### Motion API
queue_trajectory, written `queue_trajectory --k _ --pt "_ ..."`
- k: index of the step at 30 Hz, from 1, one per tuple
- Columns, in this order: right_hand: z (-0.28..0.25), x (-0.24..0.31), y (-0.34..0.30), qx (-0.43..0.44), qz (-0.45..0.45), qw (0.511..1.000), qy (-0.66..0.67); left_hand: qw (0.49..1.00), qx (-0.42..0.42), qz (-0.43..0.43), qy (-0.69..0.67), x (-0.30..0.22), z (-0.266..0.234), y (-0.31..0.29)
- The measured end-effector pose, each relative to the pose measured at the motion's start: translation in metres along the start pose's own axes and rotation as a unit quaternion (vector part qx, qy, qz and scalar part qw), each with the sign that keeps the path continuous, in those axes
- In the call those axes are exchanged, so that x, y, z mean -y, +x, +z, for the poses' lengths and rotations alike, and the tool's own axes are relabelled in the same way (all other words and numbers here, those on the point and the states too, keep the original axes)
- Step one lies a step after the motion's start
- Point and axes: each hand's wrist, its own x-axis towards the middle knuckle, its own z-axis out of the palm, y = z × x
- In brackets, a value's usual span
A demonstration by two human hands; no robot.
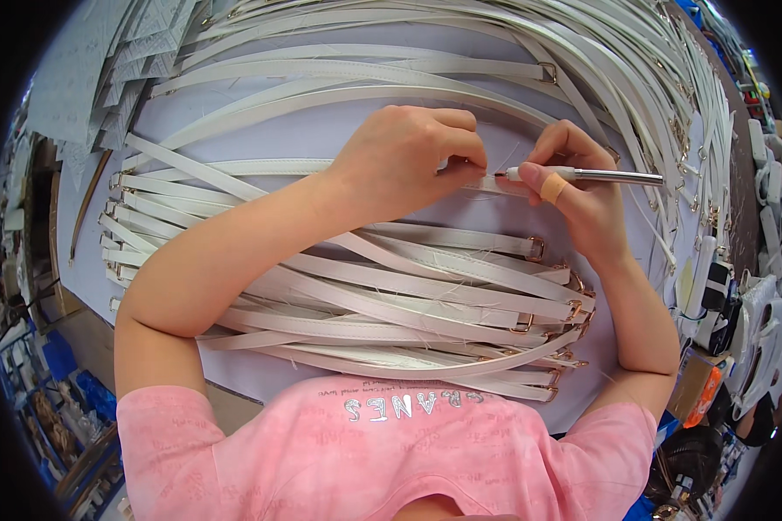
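Note:
My left hand [408,156] is closed, its fingertips pinching a white stitched strap [504,186] near the middle of the table. In my right hand [582,178] lies a slim pen-shaped tool [617,176], white toward the tip and silver at the back end. Its small dark tip points left, just above the strap and close to my left fingertips. A beige bandage [553,187] wraps a finger of the right hand. Below my hands spreads a heap of white straps [426,300] with gold-coloured buckles [537,249]. Loose thread ends stick out from several of them.
More white straps [347,74] arc across the far side and down the right edge of the pale table [87,239]. Grey-white patterned sheets [82,78] are stacked at the far left. An orange-and-brown box [704,391] and other clutter stand beyond the right edge.

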Motion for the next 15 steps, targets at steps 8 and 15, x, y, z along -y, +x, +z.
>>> queue_trajectory --k 8,15 --pt "0.0048 -0.002 -0.0057 -0.021 -0.027 0.993 -0.109 0.998 -0.042 -0.006 -0.055 0.0033 0.0022 0.0006" --pt "0.0045 -0.0023 -0.0057 -0.017 -0.022 0.994 -0.106 0.996 -0.037 -0.017 -0.08 -0.0011 -0.0011 0.0017"
